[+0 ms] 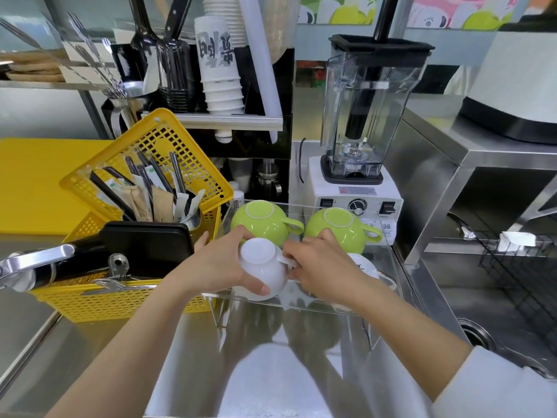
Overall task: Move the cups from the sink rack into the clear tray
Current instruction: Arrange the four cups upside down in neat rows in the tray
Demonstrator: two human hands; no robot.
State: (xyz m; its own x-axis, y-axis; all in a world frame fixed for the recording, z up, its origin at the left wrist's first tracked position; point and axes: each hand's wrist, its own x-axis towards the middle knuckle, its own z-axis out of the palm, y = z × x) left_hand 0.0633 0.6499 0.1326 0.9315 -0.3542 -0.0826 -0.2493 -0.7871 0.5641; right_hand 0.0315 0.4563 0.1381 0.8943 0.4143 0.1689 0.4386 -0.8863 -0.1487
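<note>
Two green cups [261,220] [340,226] stand upside down at the back of the clear tray [388,267]. A white cup [261,260] is upside down at the tray's front left, and my left hand [221,262] grips its body. My right hand [321,267] has its fingers on that cup's handle. A second white cup [363,264] lies partly hidden behind my right hand. The black wire sink rack [512,267] is at the right, over the sink; I see no cups in it.
A yellow basket [120,300] with utensils and a black tray touches the clear tray's left side. A blender [358,164] stands right behind the tray. The sink [482,333] with its drain lies to the right. Steel counter stretches in front.
</note>
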